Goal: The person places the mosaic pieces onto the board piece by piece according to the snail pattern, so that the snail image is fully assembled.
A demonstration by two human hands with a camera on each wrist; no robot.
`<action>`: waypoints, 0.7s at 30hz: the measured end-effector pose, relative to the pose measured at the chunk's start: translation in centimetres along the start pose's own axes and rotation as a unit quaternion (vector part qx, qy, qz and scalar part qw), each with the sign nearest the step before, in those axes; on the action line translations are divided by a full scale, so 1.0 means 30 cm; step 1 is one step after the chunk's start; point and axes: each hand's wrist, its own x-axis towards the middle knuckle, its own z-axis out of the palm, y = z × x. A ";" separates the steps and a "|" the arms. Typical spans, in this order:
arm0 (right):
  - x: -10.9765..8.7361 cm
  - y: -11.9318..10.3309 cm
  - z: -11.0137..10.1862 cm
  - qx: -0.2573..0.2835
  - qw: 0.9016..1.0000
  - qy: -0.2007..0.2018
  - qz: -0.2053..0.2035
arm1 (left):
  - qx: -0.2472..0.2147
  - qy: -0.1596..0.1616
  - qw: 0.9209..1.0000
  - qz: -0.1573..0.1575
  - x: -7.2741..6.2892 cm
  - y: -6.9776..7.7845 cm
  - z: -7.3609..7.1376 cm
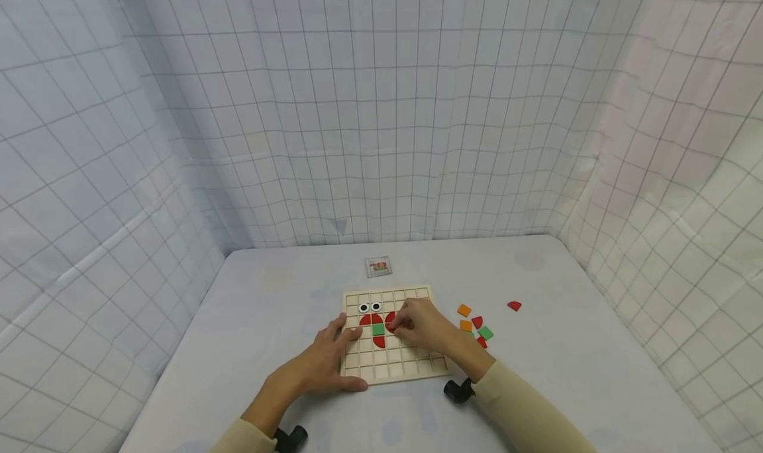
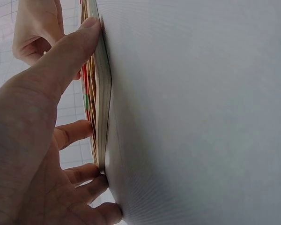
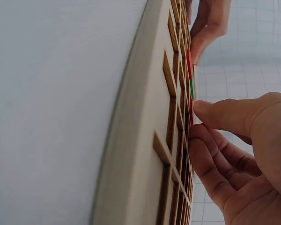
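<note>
White cloth walls with thin lines stand round a white tabletop, where a wooden board with little square boxes holds two eye pieces, some red pieces and a green square. Left hand fingers spread along the board's edge, while the right hand's grip pinches another red piece down at the boxes. Only the head view shows the picture card behind the board and loose pieces to its right; the right wrist view shows the boxes' brown sides up close.
</note>
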 end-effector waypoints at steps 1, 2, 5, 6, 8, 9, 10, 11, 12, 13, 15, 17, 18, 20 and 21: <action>-0.005 0.000 -0.002 -0.001 1.000 0.003 0.000 | -0.001 0.000 1.000 0.001 0.000 -0.001 0.000; -0.009 0.000 -0.005 -0.003 1.000 0.006 -0.001 | -0.001 0.001 1.000 0.001 0.000 -0.002 0.000; -0.024 -0.002 -0.020 -0.011 1.000 0.021 -0.004 | -0.002 0.002 1.000 0.003 0.002 -0.004 0.000; -0.030 -0.003 -0.026 -0.014 1.000 0.026 -0.005 | -0.003 0.003 1.000 0.003 0.003 -0.004 0.000; -0.042 -0.002 -0.038 -0.017 0.999 0.034 0.002 | -0.005 0.003 1.000 0.002 0.004 -0.004 -0.001; -0.049 0.000 -0.045 -0.017 0.999 0.035 0.008 | -0.005 0.004 1.000 0.002 0.004 -0.004 0.000; -0.057 0.003 -0.052 -0.016 0.999 0.036 0.014 | -0.007 0.003 1.000 0.001 0.004 -0.004 0.000; -0.064 0.007 -0.059 -0.018 0.999 0.037 0.020 | -0.009 0.003 1.000 0.001 0.003 -0.004 0.000; -0.072 0.011 -0.067 -0.019 0.999 0.039 0.023 | -0.010 0.003 1.000 0.001 0.003 -0.004 0.000; -0.081 0.017 -0.076 -0.020 0.999 0.042 0.023 | -0.010 0.003 1.000 0.001 0.003 -0.004 0.001; -0.098 0.030 -0.094 -0.025 0.998 0.050 0.019 | -0.010 0.003 1.000 0.001 0.002 -0.004 0.001; -0.115 0.047 -0.111 -0.030 0.998 0.058 0.015 | -0.011 0.004 1.000 0.002 0.002 -0.004 0.001; -0.124 0.057 -0.119 -0.031 0.997 0.062 0.015 | -0.012 0.004 1.000 0.002 0.002 -0.004 0.000; -0.142 0.080 -0.134 -0.033 0.997 0.068 0.021 | -0.014 0.004 1.000 0.001 0.001 -0.005 -0.001; -0.152 0.091 -0.141 -0.033 0.997 0.069 0.028 | -0.015 0.004 1.000 0.000 0.001 -0.005 -0.001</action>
